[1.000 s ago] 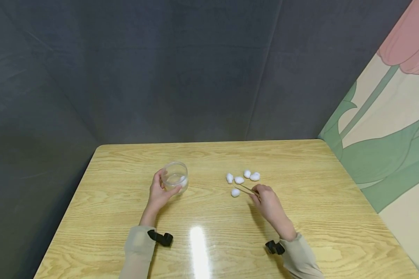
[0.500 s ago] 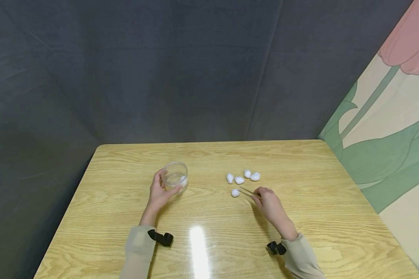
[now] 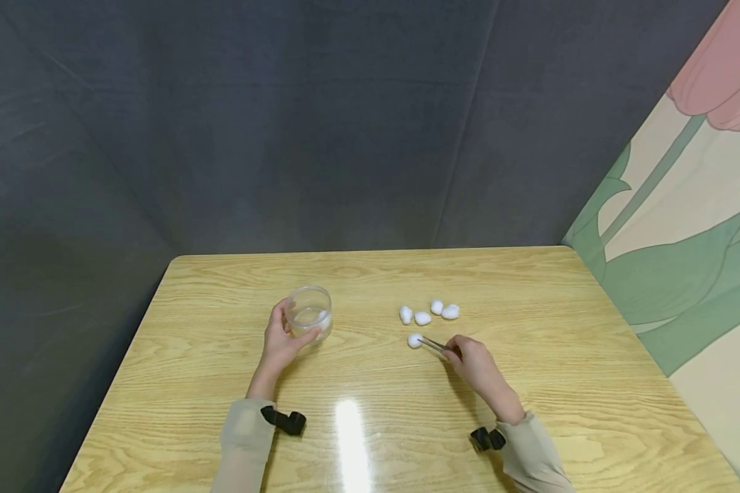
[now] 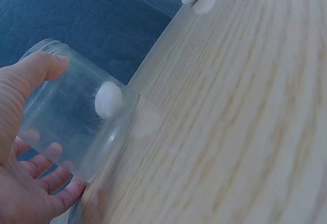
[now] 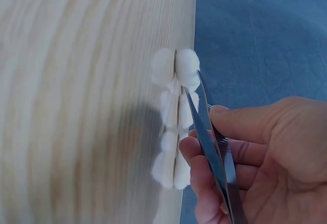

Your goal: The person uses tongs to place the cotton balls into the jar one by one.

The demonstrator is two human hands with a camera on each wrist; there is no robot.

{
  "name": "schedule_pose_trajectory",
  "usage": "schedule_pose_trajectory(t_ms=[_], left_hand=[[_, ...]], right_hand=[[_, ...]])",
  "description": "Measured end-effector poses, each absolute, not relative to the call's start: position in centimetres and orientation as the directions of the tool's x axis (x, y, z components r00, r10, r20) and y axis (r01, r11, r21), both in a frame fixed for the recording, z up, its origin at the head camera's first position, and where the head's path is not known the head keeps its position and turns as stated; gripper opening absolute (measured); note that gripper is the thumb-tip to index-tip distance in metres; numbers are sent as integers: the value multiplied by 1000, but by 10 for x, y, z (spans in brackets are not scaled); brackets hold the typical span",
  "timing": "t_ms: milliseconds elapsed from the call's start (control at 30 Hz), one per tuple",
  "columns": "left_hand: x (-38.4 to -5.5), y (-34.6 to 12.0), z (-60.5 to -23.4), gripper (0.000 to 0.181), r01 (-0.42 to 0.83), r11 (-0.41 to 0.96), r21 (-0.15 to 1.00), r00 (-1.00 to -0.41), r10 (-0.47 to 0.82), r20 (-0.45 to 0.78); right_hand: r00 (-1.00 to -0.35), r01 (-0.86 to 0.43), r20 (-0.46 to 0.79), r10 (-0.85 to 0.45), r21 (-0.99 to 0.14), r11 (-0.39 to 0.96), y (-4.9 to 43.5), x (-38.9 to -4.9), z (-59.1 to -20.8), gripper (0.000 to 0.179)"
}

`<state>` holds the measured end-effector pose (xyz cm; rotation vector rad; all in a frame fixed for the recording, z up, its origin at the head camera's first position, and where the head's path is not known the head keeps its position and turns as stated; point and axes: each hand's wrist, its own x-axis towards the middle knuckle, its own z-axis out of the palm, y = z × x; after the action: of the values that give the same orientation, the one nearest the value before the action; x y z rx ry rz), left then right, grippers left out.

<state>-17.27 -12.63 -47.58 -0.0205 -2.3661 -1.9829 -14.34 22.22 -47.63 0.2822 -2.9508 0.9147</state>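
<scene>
My left hand (image 3: 284, 346) grips a clear plastic jar (image 3: 308, 315) standing on the table, fingers round its far side and thumb on the near side. One cotton ball (image 4: 109, 100) lies inside the jar, against its wall near the bottom. In my right hand (image 3: 477, 363) a pair of metal tweezers (image 5: 214, 152) is pinched between thumb and fingers. The tweezers point left, their tips spread at the nearest cotton ball (image 3: 414, 340) on the table. Both tips overlap that ball's edge in the head view.
Several more cotton balls (image 3: 423, 318) lie in a loose group just beyond the tweezers. The wooden table (image 3: 222, 287) ends at a dark cloth (image 3: 321, 137) at the back and left. A wall with a painted flower (image 3: 684, 287) borders the right side.
The tweezers have swung from between the cotton balls towards me and then left, so their tips now reach the nearest ball. My left hand and the jar have stayed still.
</scene>
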Motion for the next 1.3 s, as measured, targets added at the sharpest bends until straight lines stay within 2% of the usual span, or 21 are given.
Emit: schedule_pose_trajectory(t_ms=[200, 700, 1300], left_hand=[[-173, -126, -476, 80, 47, 165, 985, -999, -18, 51], [-173, -126, -476, 79, 53, 165, 985, -998, -28, 59], [-174, -126, -476, 79, 45, 176, 983, -998, -29, 51]], right_hand=[[-986, -163, 61, -156, -562, 811, 220, -144, -477, 4], [-983, -183, 103, -151, -538, 823, 214, -141, -476, 5], [-986, -167, 119, -119, -612, 773, 209, -140, -469, 6]])
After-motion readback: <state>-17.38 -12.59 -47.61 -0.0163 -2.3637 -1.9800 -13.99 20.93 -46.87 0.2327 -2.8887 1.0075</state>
